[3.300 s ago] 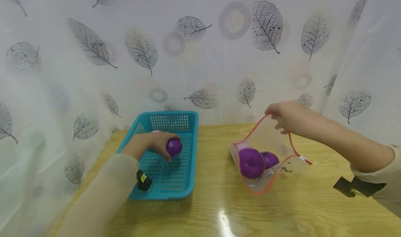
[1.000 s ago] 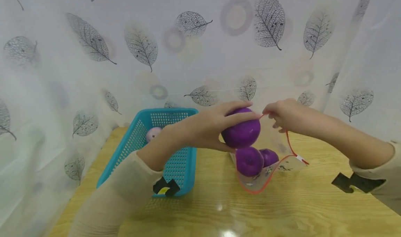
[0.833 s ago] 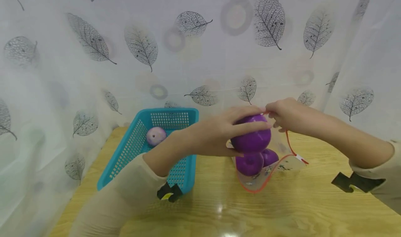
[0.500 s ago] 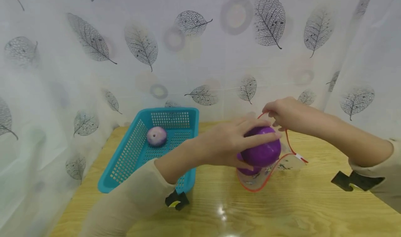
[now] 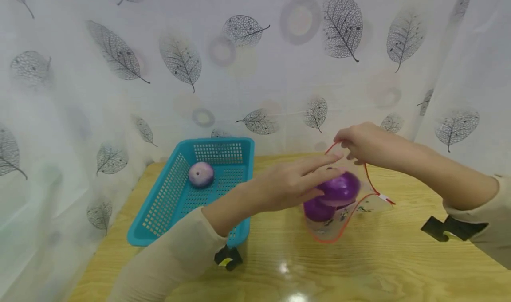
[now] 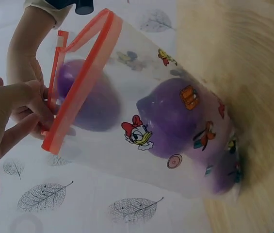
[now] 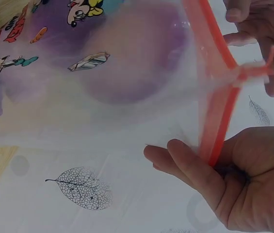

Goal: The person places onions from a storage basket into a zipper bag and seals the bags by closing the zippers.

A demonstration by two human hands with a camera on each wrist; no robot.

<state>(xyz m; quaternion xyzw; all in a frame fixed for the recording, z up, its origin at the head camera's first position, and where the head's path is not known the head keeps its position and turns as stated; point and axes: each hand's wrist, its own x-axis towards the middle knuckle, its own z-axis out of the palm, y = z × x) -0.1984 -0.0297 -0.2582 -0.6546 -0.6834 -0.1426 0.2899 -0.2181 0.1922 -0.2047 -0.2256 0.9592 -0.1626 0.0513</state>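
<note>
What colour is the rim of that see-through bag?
The bag's rim is orange-red, showing best in the left wrist view.

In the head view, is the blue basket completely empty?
No, a pale purple, round object lies inside the blue basket, toward its far end.

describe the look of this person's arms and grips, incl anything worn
The left grip and right grip are ungloved. The left sleeve and right sleeve are cream and plain, ending on the forearm. An angular left black piece with a yellow patch and a right black piece show by the cuffs; I can't tell what they are.
</note>
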